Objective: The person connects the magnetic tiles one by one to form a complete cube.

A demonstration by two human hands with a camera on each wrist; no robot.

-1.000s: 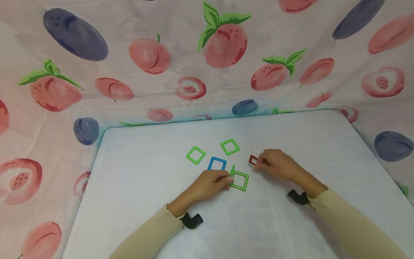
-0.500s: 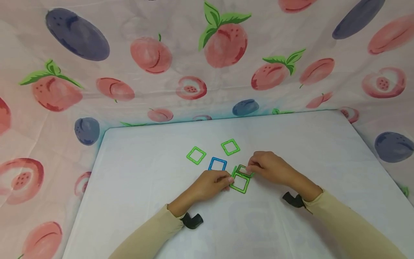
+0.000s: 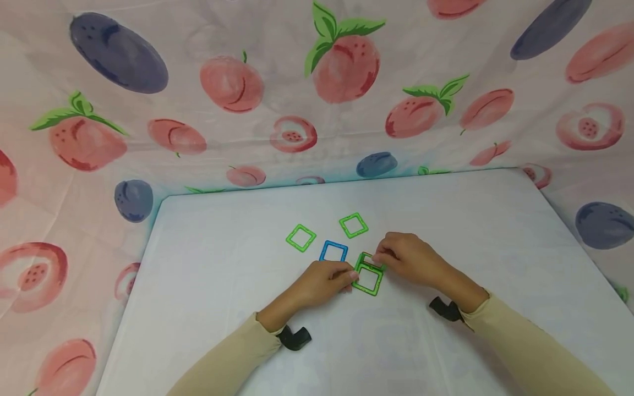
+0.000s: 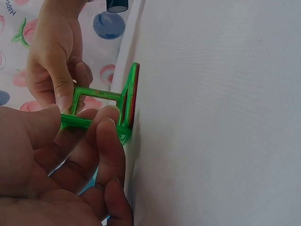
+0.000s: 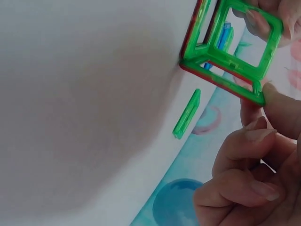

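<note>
Three green square magnetic tiles meet at a corner at mid-table. One tile (image 3: 379, 282) lies flat; red shows along its underside in the left wrist view. My left hand (image 3: 322, 281) pinches a second, upright tile (image 4: 77, 121) at the flat one's left edge, between thumb and fingers. My right hand (image 3: 411, 258) pinches a third tile (image 5: 223, 84), standing at the far edge; red lines its outer face. In the right wrist view it touches the upright tile's side. My left fingers hide part of the upright tile in the head view.
A blue square tile (image 3: 337, 243) lies just behind my left hand, partly hidden by it. Two loose green tiles, one at the left (image 3: 309, 243) and one farther back (image 3: 359, 232), lie flat on the white tabletop (image 3: 223, 236). Fruit-print cloth (image 3: 173, 93) hangs behind the table.
My right hand has moved left and slightly nearer, bringing its red-looking tile from apart on the right up against the other two. My left hand has stayed nearly still.
</note>
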